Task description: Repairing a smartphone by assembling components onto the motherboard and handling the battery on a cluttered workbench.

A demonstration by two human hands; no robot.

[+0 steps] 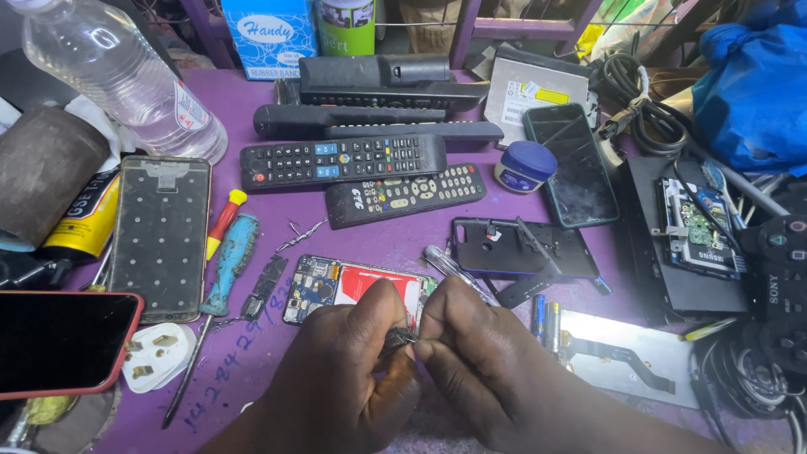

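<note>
1. Near the front edge of the purple table (252,353), the left hand (353,370) and right hand (475,349) meet, each pinching one small dark part (400,338) between fingertips.
2. Just beyond the hands lies an opened phone (345,284), circuit board showing.
3. Left of it rests a blue-handled screwdriver (229,265); farther back lie remote controls (343,160).

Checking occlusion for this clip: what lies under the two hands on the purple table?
Under the left hand and right hand lies an opened phone: blue circuit board and red panel show. Its lower part is covered. The fingertips pinch a small dark part, mostly hidden.
</note>
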